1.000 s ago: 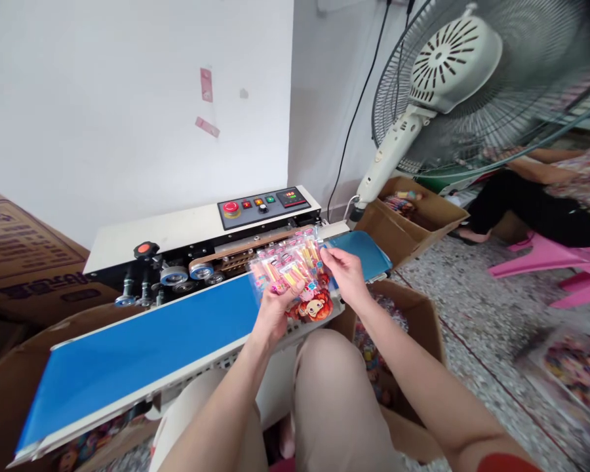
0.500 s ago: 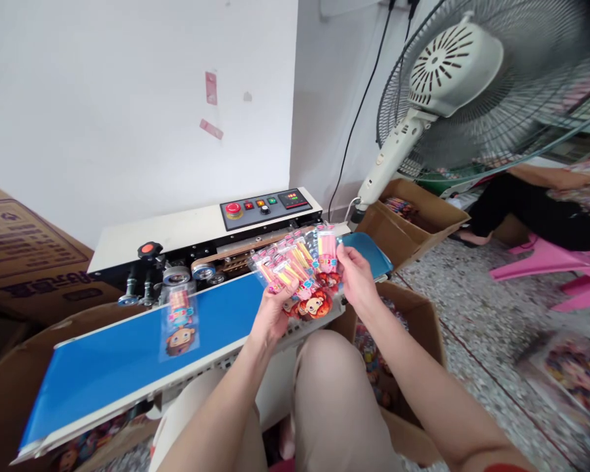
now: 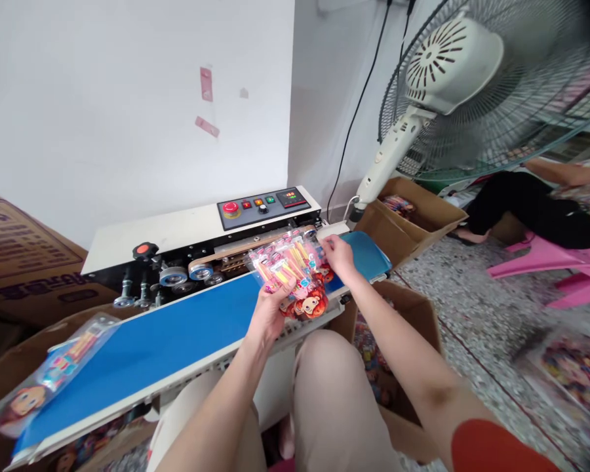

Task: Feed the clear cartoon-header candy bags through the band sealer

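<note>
Over the right half of the blue belt (image 3: pixel 167 344), the left hand (image 3: pixel 270 307) is clamped on a fanned bunch of clear packets (image 3: pixel 295 272), thumb on top. At the bunch's right edge, the right hand (image 3: pixel 338 255) has its fingertips drawn together; whether they pinch a packet is hard to tell. Half a second ago that hand was farther right, beside a pink-filled packet that stood out from the bunch. Back then a lone packet lay below the rollers (image 3: pixel 200 271); now a single packet (image 3: pixel 66 367) lies across the belt's left end, partly beyond its edge.

The left hand hides part of the bunch, the packets overlap too much to count, and their small print cannot be read. At the right, another person (image 3: pixel 516 203) is cut off by the frame and partly covered by the fan (image 3: pixel 447 65).

The belt runs along a white machine (image 3: pixel 152 229) with a red button (image 3: pixel 231 208), against a white wall (image 3: pixel 128 98). Cardboard boxes (image 3: pixel 417 321) stand around it, and a pink stool (image 3: pixel 545 265) stands on the speckled floor (image 3: pixel 457 288).
</note>
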Demonstrator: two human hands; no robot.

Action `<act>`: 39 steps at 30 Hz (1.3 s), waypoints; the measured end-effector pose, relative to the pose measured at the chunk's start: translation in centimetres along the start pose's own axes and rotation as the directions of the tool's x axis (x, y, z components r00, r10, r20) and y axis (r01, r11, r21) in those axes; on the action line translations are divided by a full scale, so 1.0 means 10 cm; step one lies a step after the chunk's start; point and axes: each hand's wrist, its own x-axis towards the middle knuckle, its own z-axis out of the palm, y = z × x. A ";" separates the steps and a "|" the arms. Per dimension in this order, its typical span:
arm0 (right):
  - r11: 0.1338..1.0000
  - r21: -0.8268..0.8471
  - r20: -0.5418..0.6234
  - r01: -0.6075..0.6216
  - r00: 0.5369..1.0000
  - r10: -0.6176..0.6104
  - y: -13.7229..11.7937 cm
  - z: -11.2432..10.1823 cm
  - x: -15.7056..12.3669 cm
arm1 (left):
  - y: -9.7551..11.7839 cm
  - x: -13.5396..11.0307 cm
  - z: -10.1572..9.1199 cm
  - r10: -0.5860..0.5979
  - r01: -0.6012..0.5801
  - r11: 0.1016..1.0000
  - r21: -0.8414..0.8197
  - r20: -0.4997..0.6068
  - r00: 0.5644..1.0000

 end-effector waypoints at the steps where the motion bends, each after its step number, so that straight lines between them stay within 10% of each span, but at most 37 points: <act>1: 0.995 0.101 0.020 0.025 0.999 -0.027 -0.06 0.00 -0.10 | 0.00 0.00 0.00 0.004 -0.004 1.000 0.004 0.004 1.000; 6: 0.815 0.579 0.183 0.023 0.971 -0.157 -0.34 -0.18 -0.59 | -0.03 0.00 0.02 0.022 -0.023 1.000 0.014 0.034 0.999; 15: 0.775 0.631 0.053 0.032 0.995 -0.084 -0.27 -0.18 -0.57 | -0.04 -0.02 0.03 0.029 -0.029 1.000 -0.010 -0.018 0.999; 20: 0.987 0.161 -0.102 -0.022 0.994 0.039 0.20 -0.24 -0.10 | 0.00 -0.02 0.02 0.010 -0.009 1.000 0.011 -0.008 1.000; 26: 0.973 -0.229 0.127 0.019 0.992 0.010 0.14 -0.13 0.23 | -0.01 0.00 0.06 0.041 -0.040 0.999 0.023 -0.011 0.999; 30: 0.999 0.045 0.077 -0.007 0.997 0.003 -0.05 -0.12 -0.02 | -0.03 0.02 0.05 0.062 -0.061 0.998 0.016 -0.017 0.998; 34: 0.827 0.553 0.310 -0.100 0.946 -0.093 -0.24 -0.18 -0.49 | -0.06 0.03 0.05 0.064 -0.064 0.998 0.006 -0.007 0.998; 39: 0.766 0.643 0.142 -0.011 0.984 -0.105 -0.30 -0.18 -0.73 | -0.10 0.04 0.06 0.053 -0.053 0.998 -0.020 -0.010 0.999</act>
